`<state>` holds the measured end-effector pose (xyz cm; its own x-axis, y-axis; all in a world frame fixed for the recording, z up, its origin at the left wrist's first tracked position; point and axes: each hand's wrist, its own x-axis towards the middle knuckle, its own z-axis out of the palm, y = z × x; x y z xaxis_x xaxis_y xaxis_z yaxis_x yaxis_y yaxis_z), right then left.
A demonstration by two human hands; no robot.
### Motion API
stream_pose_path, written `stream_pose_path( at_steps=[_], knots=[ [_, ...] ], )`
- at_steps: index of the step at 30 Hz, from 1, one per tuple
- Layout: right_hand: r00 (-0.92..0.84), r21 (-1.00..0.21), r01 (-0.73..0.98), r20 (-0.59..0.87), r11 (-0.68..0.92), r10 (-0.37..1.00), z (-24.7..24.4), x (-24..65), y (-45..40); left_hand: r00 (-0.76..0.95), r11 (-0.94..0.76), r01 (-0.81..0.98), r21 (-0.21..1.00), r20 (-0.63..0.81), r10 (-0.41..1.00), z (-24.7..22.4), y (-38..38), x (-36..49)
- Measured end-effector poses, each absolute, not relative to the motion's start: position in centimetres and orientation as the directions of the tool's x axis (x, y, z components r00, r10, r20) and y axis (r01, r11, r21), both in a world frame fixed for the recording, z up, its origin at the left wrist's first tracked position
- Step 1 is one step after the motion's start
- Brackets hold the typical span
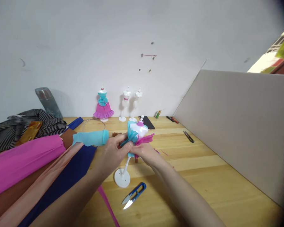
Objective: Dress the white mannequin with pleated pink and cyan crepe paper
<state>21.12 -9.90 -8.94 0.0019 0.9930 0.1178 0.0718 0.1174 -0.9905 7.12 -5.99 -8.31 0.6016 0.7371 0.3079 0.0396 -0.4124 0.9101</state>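
Observation:
A small white doll-size dress form leans over the table with its round base tipped toward me. Light blue crepe paper covers one side of its torso, and a magenta crepe paper strip sticks out to the right at the waist. My left hand is closed around the blue paper at the form's left side. My right hand is closed at the waist by the magenta strip; its fingertips are hidden behind the form. Blue-handled thread snips lie in front of the base.
Long crepe paper sheets, including a magenta one and a navy one, spread over the left side. Along the wall stand a dressed form and two plainer forms. Black snips lie near the white partition.

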Motion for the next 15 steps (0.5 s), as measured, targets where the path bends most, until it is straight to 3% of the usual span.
stream_pose_path(
  at_steps=[7, 15],
  knots=[
    [0.063, -0.991, 0.062, 0.119, 0.115, 0.991, -8.5, 21.0, -10.0, 0.655, -0.32, -0.104, 0.942, 0.307, 0.69, -7.8, -6.2, 6.7],
    [0.03, -0.994, -0.082, 0.071, 0.074, 0.997, -8.2, 21.5, -9.9, 0.719, 0.046, -0.144, 0.988, 0.073, 0.691, -8.4, -4.9, 5.5]
  ],
)
